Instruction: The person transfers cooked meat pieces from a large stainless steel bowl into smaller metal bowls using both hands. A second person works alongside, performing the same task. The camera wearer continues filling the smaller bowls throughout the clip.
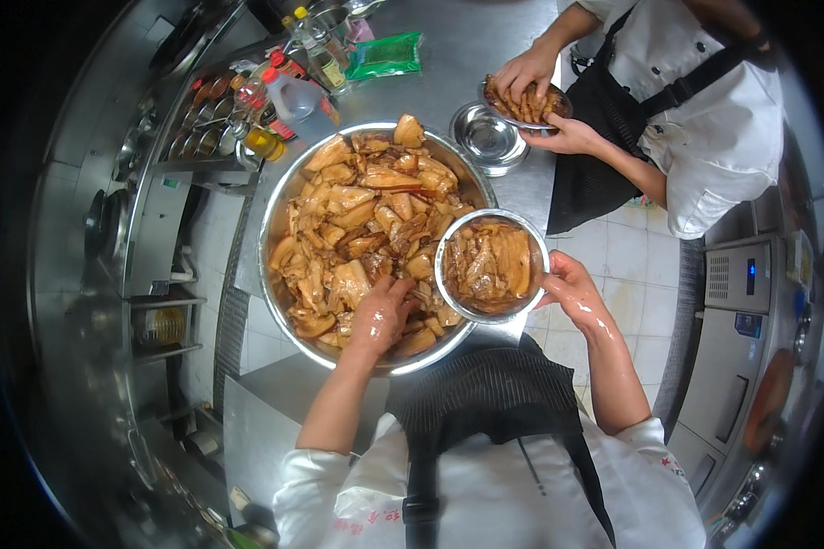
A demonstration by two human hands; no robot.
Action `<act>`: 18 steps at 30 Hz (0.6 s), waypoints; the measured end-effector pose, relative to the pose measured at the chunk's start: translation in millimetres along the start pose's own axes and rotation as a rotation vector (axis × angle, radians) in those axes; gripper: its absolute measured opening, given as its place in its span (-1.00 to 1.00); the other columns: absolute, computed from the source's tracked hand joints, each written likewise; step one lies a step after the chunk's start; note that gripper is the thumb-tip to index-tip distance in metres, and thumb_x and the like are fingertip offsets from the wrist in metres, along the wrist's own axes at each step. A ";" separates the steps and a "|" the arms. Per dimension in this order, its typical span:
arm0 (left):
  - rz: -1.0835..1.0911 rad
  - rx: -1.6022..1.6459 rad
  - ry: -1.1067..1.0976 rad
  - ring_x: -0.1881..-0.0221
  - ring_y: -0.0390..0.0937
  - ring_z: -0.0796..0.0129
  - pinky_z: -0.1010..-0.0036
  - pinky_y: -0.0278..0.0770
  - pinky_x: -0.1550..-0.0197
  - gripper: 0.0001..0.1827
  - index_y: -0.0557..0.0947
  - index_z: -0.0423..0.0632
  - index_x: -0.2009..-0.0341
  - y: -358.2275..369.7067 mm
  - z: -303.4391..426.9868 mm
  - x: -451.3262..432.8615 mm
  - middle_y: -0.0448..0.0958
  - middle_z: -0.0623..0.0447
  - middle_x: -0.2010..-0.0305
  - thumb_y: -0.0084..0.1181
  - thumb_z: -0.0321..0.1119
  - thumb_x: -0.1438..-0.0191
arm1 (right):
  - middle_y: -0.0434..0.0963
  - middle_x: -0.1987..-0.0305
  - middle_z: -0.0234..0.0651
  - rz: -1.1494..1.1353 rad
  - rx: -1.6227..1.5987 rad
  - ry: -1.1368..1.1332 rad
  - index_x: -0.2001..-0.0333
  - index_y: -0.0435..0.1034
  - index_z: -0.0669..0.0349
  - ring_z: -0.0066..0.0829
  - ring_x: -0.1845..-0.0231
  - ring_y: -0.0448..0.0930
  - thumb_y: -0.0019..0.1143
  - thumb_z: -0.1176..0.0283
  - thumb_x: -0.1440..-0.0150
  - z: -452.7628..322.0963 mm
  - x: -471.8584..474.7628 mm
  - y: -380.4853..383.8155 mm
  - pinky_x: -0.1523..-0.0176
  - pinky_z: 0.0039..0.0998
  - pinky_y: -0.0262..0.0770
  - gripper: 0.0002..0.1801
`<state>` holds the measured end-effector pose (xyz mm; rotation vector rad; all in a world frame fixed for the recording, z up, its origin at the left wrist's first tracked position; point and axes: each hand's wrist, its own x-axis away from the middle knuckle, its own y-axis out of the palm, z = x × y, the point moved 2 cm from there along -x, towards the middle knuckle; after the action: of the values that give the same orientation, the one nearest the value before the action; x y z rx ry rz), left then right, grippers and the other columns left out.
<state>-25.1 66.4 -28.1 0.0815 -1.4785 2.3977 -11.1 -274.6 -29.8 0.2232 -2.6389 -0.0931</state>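
Note:
A large round steel basin [272,288] in front of me is heaped with glossy brown slices of braised pork belly [357,213]. My left hand [382,316] reaches into the near side of the heap. Its fingertips dip among the slices, so whether they grip one is hidden. My right hand [577,291] holds a small steel bowl [442,271] by its right rim, over the basin's right edge. Sauced slices lie in this bowl, with some lined up side by side at its right. Both hands look wet with sauce.
Across the steel table [446,41], a co-worker's hands [532,72] hold and fill another bowl of slices [529,110]. Stacked steel bowls [489,134] stand beside the basin. Bottles [323,58], a plastic jug [299,103] and a green packet [386,56] sit at the back left.

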 end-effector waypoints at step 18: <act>-0.072 1.745 -0.338 0.07 0.59 0.30 0.41 0.61 0.11 -0.69 0.57 0.01 -0.07 -21.0 26.1 -8.9 0.61 0.11 0.03 0.22 -0.14 -0.33 | 0.56 0.28 -0.30 -0.017 -0.037 -0.002 0.24 0.41 0.28 -0.51 0.26 0.65 0.14 0.47 -0.25 -2.6 -0.2 5.7 0.24 -0.42 0.75 -0.90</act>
<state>-13.4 50.0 0.2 0.8658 0.8975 2.8189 -10.5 -269.1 -27.0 0.2324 -2.6347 -0.1482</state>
